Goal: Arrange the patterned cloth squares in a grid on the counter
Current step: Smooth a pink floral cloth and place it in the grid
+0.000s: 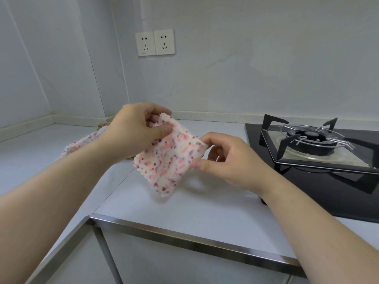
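Both forearms reach in from the near edge of the worktop (184,206), bare, and between them one patterned cloth square (167,156) is held up in the air, clear of the surface and tilted, its scalloped lower corner hanging toward the steel-trimmed front edge. Left hand (133,130) pinches the far top corner, thumb and fingertips closed on the fabric. Right hand (223,160) grips the right-hand corner, thumb on the near side, forefinger over the top, the other fingers curled loosely behind. White cloth, speckled with pink, orange and purple marks, slightly slack between the two pinches. Behind the left wrist, toward the back left corner of the worktop, more of the same speckled fabric (82,143) lies in a heap, with a woven basket rim (102,126) peeking out just beyond it; how many pieces are there I cannot tell. Over at the right end sits a black gas hob (320,181) with its pan support (303,138). Two wall sockets (154,43) on the back wall.
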Tool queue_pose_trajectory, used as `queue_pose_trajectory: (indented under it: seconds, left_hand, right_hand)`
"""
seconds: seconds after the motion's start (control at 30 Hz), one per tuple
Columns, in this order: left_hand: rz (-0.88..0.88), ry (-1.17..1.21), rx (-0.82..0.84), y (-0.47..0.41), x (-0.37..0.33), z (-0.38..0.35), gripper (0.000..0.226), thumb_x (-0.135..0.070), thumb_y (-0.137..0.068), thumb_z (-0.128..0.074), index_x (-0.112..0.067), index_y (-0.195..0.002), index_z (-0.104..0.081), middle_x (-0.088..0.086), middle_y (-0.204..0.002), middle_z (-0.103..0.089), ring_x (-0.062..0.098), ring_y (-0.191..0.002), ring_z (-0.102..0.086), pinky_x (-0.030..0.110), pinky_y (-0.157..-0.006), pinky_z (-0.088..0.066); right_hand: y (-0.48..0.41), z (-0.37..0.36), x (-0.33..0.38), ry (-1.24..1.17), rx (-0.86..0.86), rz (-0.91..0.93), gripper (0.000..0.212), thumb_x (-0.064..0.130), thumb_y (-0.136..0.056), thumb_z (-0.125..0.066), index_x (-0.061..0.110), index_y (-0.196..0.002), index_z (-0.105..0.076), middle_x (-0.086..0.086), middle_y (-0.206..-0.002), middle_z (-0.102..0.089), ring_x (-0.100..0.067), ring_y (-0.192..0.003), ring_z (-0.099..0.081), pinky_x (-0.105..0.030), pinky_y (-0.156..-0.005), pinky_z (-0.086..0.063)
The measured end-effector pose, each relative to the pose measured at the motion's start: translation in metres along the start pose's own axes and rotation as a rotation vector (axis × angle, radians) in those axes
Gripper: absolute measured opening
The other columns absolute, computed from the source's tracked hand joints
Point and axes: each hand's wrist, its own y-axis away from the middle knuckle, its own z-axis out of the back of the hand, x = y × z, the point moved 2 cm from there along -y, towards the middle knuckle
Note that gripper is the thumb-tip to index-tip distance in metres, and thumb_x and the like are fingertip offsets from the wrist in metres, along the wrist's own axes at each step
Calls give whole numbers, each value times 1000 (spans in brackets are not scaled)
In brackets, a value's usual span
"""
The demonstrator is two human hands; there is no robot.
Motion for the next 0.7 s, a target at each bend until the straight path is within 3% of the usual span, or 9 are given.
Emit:
queue_pose_trajectory:
  seconds: [0.1,0.23,0.33,0.47,0.57,0.7]
  left_hand:
    - [99,135,24,0,7,-4,14,-20,-86,-80,-18,-99,-77,4,-87,-77,10,-71,-70,20,-64,-55]
    - [188,249,45,-3,17,-9,15,-30,-91,-74,-16,-94,-76,7,-82,-72,18,-74,-62,34,-73,-53]
    - [143,206,16,-3,16,-15,20,-37,-95,-68,-18,-94,-72,6,-87,-73,15,-75,-62,36,-71,-51]
    - [47,79,5,0,11,-20,22,-46,-96,-62,-24,-94,-65,-6,-66,-56,5,-58,-50,27,-57,-43]
    - [-22,57,36,2,10,-20,17,-43,-96,-63,-28,-101,-66,9,-68,-56,9,-65,-54,38,-66,-52]
    - [-44,93,-7,4,8,-24,10,-36,-97,-65,-29,-96,-72,-19,-71,-68,-3,-70,-62,24,-72,-47]
  right_hand:
    - [-1,0,-1,-64,19,-1,14,17,-87,-80,17,-96,-70,8,-87,-66,-18,-66,-48,-24,-61,-41]
    - [-1,0,-5,-59,10,-66,13,23,-89,-78,13,-92,-70,15,-72,-61,-11,-62,-46,-20,-57,-39]
    - [-1,0,-5,-39,-4,-88,15,28,-94,-73,16,-85,-72,18,-59,-54,-8,-57,-42,-19,-54,-35]
    - [-2,2,-8,38,-113,-117,26,34,-95,-69,17,-75,-71,17,-53,-51,-6,-53,-41,-16,-53,-34]
    - [-5,4,-11,78,-224,-112,27,30,-93,-70,14,-72,-71,8,-59,-60,-6,-53,-42,-16,-52,-34]
    - [-5,8,-9,73,-323,-88,24,22,-91,-68,14,-69,-69,2,-69,-70,-7,-53,-44,-15,-52,-34]
